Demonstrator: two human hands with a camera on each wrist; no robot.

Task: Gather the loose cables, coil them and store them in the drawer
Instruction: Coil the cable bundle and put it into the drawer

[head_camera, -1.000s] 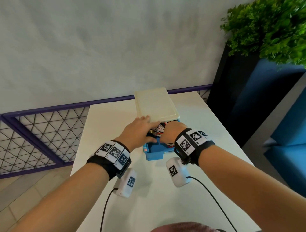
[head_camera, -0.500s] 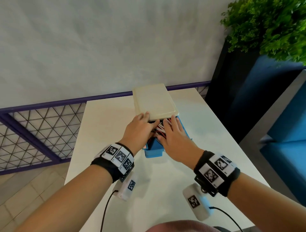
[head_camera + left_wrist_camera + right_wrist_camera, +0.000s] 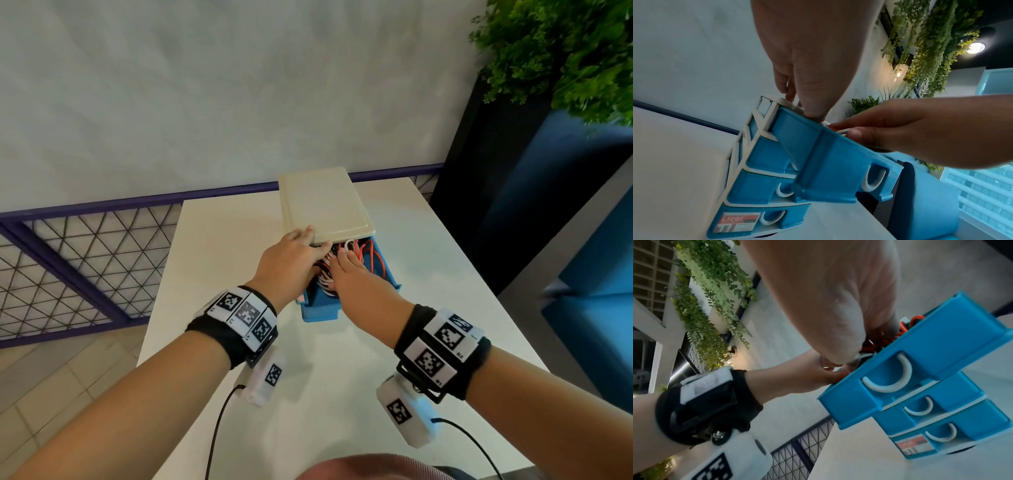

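A small drawer cabinet with a cream top (image 3: 322, 205) stands on the white table (image 3: 226, 246). Its top blue drawer (image 3: 323, 310) is pulled out and holds a bundle of red, white and black cables (image 3: 368, 255). My right hand (image 3: 342, 262) lies flat on the cables with straight fingers pressing down. My left hand (image 3: 310, 240) rests its fingers on the front edge of the cream top, thumb at the drawer's left rim. In the left wrist view the open drawer (image 3: 828, 162) juts out over closed ones. Red cable (image 3: 906, 327) shows past my right hand in the right wrist view.
Closed blue drawers (image 3: 937, 412) sit below the open one. A purple mesh railing (image 3: 85, 260) runs along the table's left and far sides. A dark planter with green foliage (image 3: 565, 51) and blue seating (image 3: 599, 267) stand on the right.
My right hand has drawn back from deep in the drawer and flattened over the cables, wrist now closer to me. The left hand has stayed on the cabinet top.
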